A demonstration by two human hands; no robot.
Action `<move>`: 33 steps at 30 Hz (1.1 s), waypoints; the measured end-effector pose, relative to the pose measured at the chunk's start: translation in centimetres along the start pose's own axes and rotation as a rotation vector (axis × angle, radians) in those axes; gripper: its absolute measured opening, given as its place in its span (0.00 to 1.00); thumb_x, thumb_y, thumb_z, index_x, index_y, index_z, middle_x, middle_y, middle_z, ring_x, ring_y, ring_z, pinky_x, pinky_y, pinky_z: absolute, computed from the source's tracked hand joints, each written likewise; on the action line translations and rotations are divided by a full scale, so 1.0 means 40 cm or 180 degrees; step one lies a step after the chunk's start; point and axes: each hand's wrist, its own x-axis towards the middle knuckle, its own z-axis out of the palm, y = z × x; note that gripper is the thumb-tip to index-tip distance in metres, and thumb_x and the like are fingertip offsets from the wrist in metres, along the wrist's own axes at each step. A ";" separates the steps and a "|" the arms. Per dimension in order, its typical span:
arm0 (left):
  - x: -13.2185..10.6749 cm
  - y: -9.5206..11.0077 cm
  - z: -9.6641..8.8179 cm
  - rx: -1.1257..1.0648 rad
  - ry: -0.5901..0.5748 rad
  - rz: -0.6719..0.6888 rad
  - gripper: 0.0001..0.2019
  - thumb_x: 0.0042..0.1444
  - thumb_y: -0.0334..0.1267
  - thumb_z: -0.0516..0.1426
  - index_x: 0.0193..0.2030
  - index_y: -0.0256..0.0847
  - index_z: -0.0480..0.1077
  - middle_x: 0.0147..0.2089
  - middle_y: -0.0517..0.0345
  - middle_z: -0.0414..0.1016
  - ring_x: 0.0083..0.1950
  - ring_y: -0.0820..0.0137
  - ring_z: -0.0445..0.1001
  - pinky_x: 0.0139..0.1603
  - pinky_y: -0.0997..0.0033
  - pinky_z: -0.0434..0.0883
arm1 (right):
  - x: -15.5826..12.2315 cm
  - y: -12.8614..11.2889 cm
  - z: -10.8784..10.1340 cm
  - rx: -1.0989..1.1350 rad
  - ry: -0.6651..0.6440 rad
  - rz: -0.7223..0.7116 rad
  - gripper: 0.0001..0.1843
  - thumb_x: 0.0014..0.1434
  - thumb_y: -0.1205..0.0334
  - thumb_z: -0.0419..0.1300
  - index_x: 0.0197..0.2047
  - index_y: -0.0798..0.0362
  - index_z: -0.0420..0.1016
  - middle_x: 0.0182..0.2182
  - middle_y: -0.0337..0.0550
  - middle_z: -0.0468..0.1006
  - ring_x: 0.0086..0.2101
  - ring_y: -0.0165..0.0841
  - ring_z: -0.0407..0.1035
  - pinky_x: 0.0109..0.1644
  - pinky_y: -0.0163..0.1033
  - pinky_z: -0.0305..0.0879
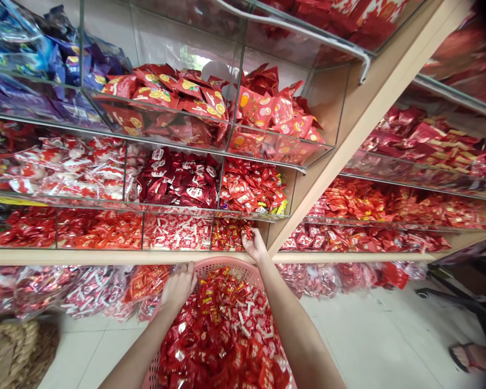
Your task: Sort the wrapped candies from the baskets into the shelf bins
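Note:
A pink perforated plastic basket point(223, 263) stands against the shelf's lower edge, heaped with red, red-and-white and red-gold wrapped candies point(227, 329). My left hand point(179, 287) is closed over the basket's left rim near the shelf. My right hand point(254, 246) reaches past the basket to the lowest row, at the right end of a bin of small red-gold wrapped candies point(225, 235). Its fingers are pinched around some wrapped candy point(248, 232); how many pieces is hidden. Just left of that bin lie red-and-white wrapped candies point(181, 232).
Clear-fronted bins above hold dark red packets point(180, 181), small red packets point(249, 186) and orange-printed packets point(162, 92). A wooden post point(348, 146) divides the shelving. Bagged candies point(93, 289) lie beneath. A woven basket point(14, 351) sits lower left; a person's sandalled foot point(472, 356) shows lower right.

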 end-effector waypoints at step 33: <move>0.005 0.004 0.002 -0.0034 -0.0018 0.0024 0.20 0.61 0.37 0.40 0.56 0.33 0.59 0.45 0.40 0.71 0.41 0.60 0.73 0.36 0.64 0.70 | -0.222 0.077 -0.159 -0.1884 -0.1047 0.0602 0.22 0.39 0.57 0.70 0.38 0.50 0.68 0.24 0.32 0.73 0.19 0.27 0.67 0.18 0.30 0.62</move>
